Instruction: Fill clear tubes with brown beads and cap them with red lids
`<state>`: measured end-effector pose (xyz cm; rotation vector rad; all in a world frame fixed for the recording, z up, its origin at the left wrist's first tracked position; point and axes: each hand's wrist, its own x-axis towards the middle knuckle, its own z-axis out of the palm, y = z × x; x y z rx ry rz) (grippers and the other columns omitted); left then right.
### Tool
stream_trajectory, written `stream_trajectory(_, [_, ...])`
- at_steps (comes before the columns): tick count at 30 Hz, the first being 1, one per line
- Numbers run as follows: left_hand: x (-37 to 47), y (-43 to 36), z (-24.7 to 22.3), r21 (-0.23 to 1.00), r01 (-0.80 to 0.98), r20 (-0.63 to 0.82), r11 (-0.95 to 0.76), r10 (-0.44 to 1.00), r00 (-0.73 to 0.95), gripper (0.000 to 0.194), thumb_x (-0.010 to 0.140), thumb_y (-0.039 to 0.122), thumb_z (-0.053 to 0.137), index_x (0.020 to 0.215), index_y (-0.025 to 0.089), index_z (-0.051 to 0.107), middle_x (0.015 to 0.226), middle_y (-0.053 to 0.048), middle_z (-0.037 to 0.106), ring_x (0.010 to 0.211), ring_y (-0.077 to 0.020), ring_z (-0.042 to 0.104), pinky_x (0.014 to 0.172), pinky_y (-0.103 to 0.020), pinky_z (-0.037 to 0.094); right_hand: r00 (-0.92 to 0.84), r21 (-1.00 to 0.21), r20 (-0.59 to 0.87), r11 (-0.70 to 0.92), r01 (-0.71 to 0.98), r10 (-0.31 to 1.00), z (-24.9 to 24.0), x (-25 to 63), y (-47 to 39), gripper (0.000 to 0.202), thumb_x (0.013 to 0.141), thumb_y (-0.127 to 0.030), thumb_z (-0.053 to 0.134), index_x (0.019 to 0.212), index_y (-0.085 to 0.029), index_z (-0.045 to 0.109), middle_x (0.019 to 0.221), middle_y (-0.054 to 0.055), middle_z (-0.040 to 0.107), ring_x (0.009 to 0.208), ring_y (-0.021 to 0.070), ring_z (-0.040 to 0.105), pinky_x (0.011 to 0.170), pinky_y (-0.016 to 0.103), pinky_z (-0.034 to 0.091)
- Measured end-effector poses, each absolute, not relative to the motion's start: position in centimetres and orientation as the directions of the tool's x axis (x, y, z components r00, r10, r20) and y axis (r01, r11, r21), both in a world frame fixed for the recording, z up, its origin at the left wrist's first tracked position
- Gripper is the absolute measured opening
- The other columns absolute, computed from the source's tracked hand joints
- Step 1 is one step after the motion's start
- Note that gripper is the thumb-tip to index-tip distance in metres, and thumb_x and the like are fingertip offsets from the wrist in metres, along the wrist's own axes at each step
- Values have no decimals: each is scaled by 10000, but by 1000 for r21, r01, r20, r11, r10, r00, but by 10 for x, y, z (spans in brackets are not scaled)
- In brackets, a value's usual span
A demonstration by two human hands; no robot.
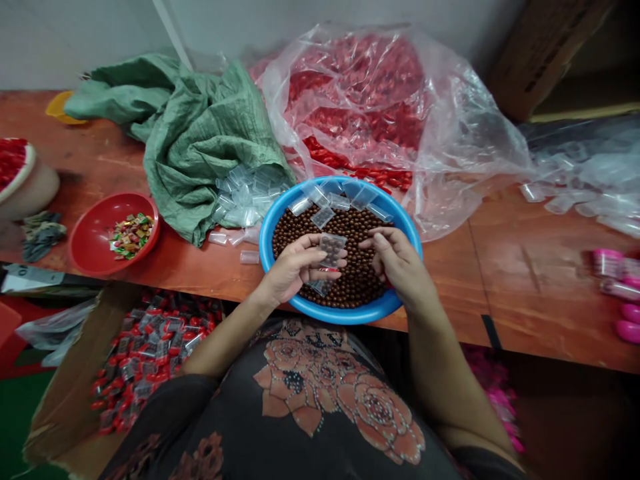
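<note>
A blue basin [411, 248] full of small brown balls [350, 227] stands at the table's front edge, with several clear plastic containers [323, 216] lying on the balls. Over its left half, my left hand [295, 267] holds a clear container [333, 250] between thumb and fingers; dark balls show through its wall. Another clear piece with a bit of red is just below those fingers. My right hand [397, 267] hovers above the basin's right side, fingers curled and thumb near the index finger. Whatever it may pinch is too small to make out.
Behind the basin lie a clear bag [450, 153] of red pieces and a green sack [200, 133]. A red bowl [83, 250] of wrapped sweets stands left. Pink-capped tubes [610, 263] lie far right. Below left, a cardboard box [60, 400] holds many red-capped containers.
</note>
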<state>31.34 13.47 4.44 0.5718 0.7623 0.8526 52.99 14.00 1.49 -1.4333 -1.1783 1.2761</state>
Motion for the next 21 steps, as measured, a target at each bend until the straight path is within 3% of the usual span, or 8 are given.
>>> stream_trajectory(4, [312, 136, 43, 724, -434, -375, 536, 834, 405, 343, 758, 195, 708, 1072, 143, 582, 1051, -122, 753, 970, -254, 741, 816, -365, 617, -37, -991, -131, -131, 4, 991, 11, 534, 141, 366, 832, -264, 662, 1182, -300, 564, 1251, 23, 660, 707, 79, 637, 618, 229, 561])
stream_trajectory(6, [312, 136, 41, 737, -417, -376, 532, 835, 401, 360, 749, 189, 724, 1077, 149, 580, 1077, -118, 747, 978, -249, 737, 840, -371, 609, -88, -987, -125, -133, -95, 988, 9, 536, 143, 374, 839, -275, 663, 1197, -307, 560, 1293, 25, 654, 913, 132, 697, 801, 297, 601])
stream_trajectory(9, [314, 134, 36, 758, -383, -361, 528, 828, 429, 409, 743, 199, 756, 1121, 155, 604, 1126, -118, 735, 981, -231, 729, 842, -360, 600, -70, -978, -80, -91, -186, 994, 8, 536, 145, 320, 883, -370, 648, 1181, -302, 551, 1363, 34, 637, 1150, 192, 667, 969, 391, 571])
stream_trajectory(11, [316, 132, 33, 777, -339, -356, 531, 814, 458, 434, 747, 213, 769, 1153, 164, 624, 1154, -114, 725, 989, -214, 718, 836, -342, 594, -57, -987, -50, -58, -152, 997, 8, 535, 146, 269, 918, -419, 610, 1151, -294, 562, 1381, 31, 633, 1172, 195, 655, 964, 391, 570])
stream_trajectory(16, [323, 125, 25, 810, -218, -374, 545, 766, 523, 385, 747, 254, 794, 1094, 166, 650, 1125, -103, 718, 946, -174, 695, 805, -317, 581, -27, -994, -45, -47, -103, 999, 10, 533, 146, 271, 962, -503, 517, 1114, -289, 581, 1337, 28, 666, 938, 147, 700, 742, 296, 590])
stream_trajectory(19, [327, 120, 21, 827, -194, -358, 528, 760, 542, 367, 756, 277, 792, 1073, 164, 646, 1114, -103, 712, 959, -173, 677, 806, -319, 575, 12, -975, -90, -85, -207, 996, 9, 528, 144, 260, 907, -500, 610, 1063, -292, 596, 1290, 19, 693, 835, 124, 698, 685, 265, 582])
stream_trajectory(21, [330, 118, 19, 853, -206, -315, 480, 788, 529, 447, 761, 275, 784, 1172, 184, 633, 1124, -95, 710, 990, -176, 666, 825, -318, 567, 34, -960, -111, -98, -263, 993, 7, 521, 141, 261, 851, -465, 695, 1022, -292, 599, 1207, 4, 728, 776, 112, 692, 682, 255, 583])
